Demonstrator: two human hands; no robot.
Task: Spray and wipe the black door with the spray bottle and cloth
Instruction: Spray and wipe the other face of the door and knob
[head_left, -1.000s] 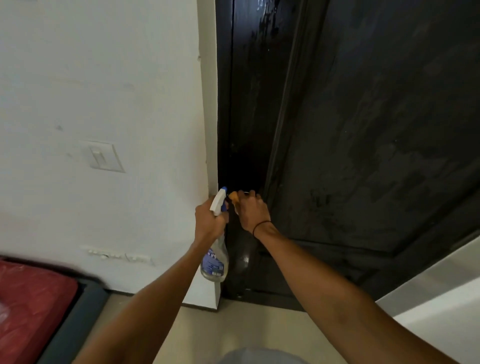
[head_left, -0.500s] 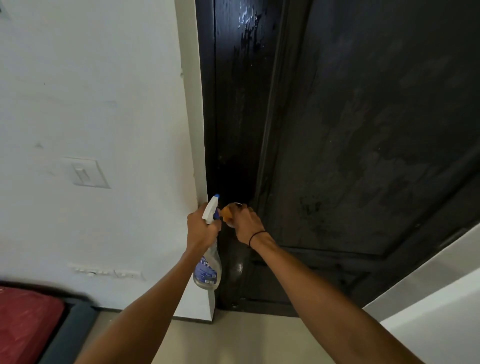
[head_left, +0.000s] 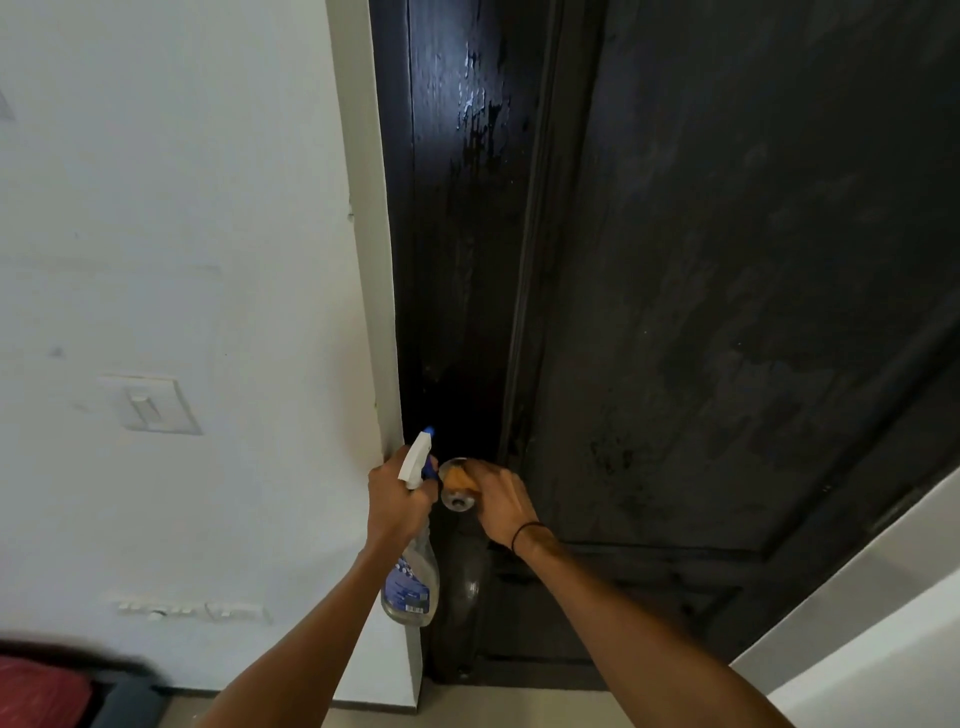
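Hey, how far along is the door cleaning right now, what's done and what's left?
Done: the black door shows wet streaks high on its left edge and damp patches on the panel. In hand: the left hand grips the spray bottle; the right hand presses the orange cloth on the door knob. Left: the duller panel probably needs wiping.

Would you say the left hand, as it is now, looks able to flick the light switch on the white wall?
Probably not freely: the left hand grips the spray bottle. The way to the light switch looks open, so a knuckle might do.
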